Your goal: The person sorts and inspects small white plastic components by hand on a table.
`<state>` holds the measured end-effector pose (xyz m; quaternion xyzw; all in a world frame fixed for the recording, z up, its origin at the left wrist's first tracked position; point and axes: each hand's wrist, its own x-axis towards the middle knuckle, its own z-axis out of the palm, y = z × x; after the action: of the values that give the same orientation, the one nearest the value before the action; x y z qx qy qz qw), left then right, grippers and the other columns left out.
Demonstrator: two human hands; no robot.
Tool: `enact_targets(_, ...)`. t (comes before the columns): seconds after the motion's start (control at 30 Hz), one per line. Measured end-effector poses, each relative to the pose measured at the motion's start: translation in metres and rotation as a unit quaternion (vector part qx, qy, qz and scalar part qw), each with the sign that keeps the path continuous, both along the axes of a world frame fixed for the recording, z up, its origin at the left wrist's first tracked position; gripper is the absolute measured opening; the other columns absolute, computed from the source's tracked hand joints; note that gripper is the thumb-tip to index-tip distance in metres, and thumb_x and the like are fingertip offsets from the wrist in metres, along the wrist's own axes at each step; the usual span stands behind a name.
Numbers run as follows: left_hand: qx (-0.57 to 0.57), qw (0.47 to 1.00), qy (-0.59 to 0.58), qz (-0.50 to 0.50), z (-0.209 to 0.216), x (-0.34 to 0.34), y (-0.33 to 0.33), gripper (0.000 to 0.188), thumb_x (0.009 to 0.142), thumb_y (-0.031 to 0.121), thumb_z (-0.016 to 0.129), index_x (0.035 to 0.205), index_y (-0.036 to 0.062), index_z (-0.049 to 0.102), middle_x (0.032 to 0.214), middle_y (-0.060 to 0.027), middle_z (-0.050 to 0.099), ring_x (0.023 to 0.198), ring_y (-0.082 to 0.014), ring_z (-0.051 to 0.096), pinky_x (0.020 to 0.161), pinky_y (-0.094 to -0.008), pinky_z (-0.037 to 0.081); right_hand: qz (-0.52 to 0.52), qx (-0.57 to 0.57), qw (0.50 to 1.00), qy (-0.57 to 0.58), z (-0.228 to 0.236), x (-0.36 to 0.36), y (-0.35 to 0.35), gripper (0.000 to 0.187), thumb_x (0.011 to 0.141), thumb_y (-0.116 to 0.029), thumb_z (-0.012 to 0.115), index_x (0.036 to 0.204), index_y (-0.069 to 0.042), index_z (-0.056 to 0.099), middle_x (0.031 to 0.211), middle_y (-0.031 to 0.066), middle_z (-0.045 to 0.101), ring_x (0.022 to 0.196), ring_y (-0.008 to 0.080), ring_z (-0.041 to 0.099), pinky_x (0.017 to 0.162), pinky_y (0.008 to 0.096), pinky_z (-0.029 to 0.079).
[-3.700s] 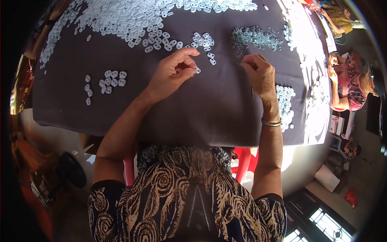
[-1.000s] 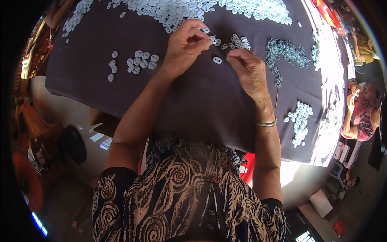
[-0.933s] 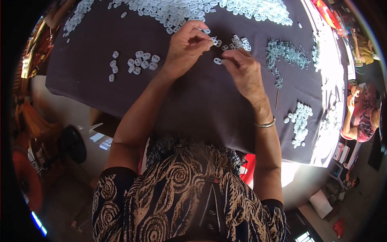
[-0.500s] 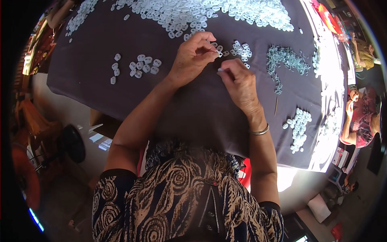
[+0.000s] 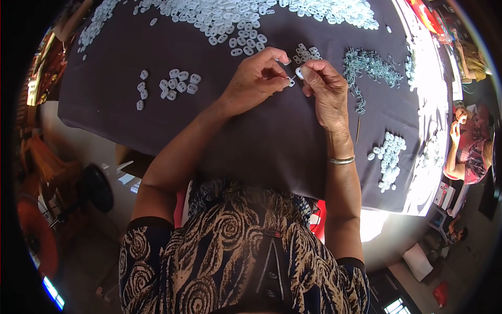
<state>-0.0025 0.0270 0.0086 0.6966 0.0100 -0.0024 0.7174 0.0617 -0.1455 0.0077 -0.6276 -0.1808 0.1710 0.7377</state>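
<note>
My left hand (image 5: pixel 256 78) is closed in a pinch, holding a small white plastic piece with a hole (image 5: pixel 291 82) at its fingertips. Facing it, my right hand (image 5: pixel 328 91) pinches a white oval plastic piece (image 5: pixel 299 73) between thumb and fingers. The two pieces almost meet, and a thin pin-like line shows between them; whether they touch I cannot tell. Just beyond my hands lies a small cluster of pale two-holed pieces (image 5: pixel 307 54). To the right of my right hand is a heap of small greenish-grey metal screws or pins (image 5: pixel 371 68).
A big pile of white two-holed oval pieces (image 5: pixel 225 18) spreads along the far side of the dark tablecloth (image 5: pixel 251 141). Left are a loose group (image 5: pixel 178 83) and a short row (image 5: pixel 141 90) of pieces. Right are a thin brown stick (image 5: pixel 358 129) and another white heap (image 5: pixel 389 159).
My right hand has risen and turned, bringing its white oval piece up against the left hand's piece. My left hand stays pinched, nearly in place. The view has shifted slightly.
</note>
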Motion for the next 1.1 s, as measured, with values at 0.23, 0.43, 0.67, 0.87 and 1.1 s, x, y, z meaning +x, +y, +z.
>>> enact_targets(0.23, 0.016, 1.0, -0.021, 0.004, -0.001, -0.0014, -0.0011, 0.036, 0.083, 0.004, 0.065, 0.116, 0.0062, 0.05, 0.082, -0.0009, 0.061, 0.071, -0.0059, 0.055, 0.06, -0.0211, 0.045, -0.009, -0.017, 1.0, -0.014, -0.0006, -0.0025, 0.0031, 0.007, 0.09, -0.009, 0.063, 0.093, -0.003, 0.064, 0.08, -0.0021, 0.057, 0.06, 0.0049, 0.045, 0.053, 0.0193, 0.037)
enact_targets(0.43, 0.019, 1.0, -0.023, 0.005, -0.0008, -0.0012, -0.0013, 0.036, 0.083, 0.003, 0.065, 0.115, 0.0063, 0.049, 0.081, -0.0007, 0.06, 0.07, -0.0055, 0.054, 0.06, -0.0208, 0.045, -0.012, -0.042, 0.998, -0.039, 0.0008, -0.0032, 0.0049, 0.006, 0.09, -0.008, 0.063, 0.093, -0.004, 0.064, 0.079, -0.0028, 0.057, 0.058, 0.004, 0.044, 0.052, 0.0185, 0.036)
enact_targets(0.67, 0.012, 0.999, -0.027, 0.014, -0.0003, -0.0004, -0.0021, 0.032, 0.081, 0.003, 0.065, 0.11, 0.0033, 0.051, 0.079, -0.0026, 0.064, 0.072, -0.0057, 0.058, 0.063, -0.0214, 0.047, -0.013, -0.046, 0.998, -0.039, 0.0014, -0.0033, 0.0045, 0.005, 0.09, -0.009, 0.064, 0.092, -0.004, 0.064, 0.078, -0.0035, 0.056, 0.058, 0.0036, 0.045, 0.052, 0.0186, 0.037)
enact_targets(0.87, 0.014, 0.999, -0.032, 0.016, -0.0005, -0.0007, -0.003, 0.032, 0.081, 0.003, 0.065, 0.11, 0.0031, 0.051, 0.079, -0.0024, 0.064, 0.071, -0.0056, 0.058, 0.063, -0.0214, 0.046, -0.012, -0.054, 0.998, -0.043, 0.0013, -0.004, 0.0052, 0.005, 0.089, -0.008, 0.064, 0.092, -0.004, 0.064, 0.078, -0.0031, 0.057, 0.058, 0.0035, 0.045, 0.051, 0.0184, 0.037)
enact_targets(1.1, 0.013, 1.0, -0.014, 0.015, 0.0038, -0.0009, -0.0031, 0.032, 0.081, 0.003, 0.065, 0.11, 0.0029, 0.051, 0.078, -0.0022, 0.064, 0.07, -0.0054, 0.058, 0.062, -0.0213, 0.046, -0.02, -0.039, 0.997, -0.06, -0.0022, -0.004, 0.0047, 0.006, 0.09, -0.008, 0.063, 0.093, -0.003, 0.064, 0.078, -0.0028, 0.057, 0.058, 0.0033, 0.045, 0.051, 0.0182, 0.037)
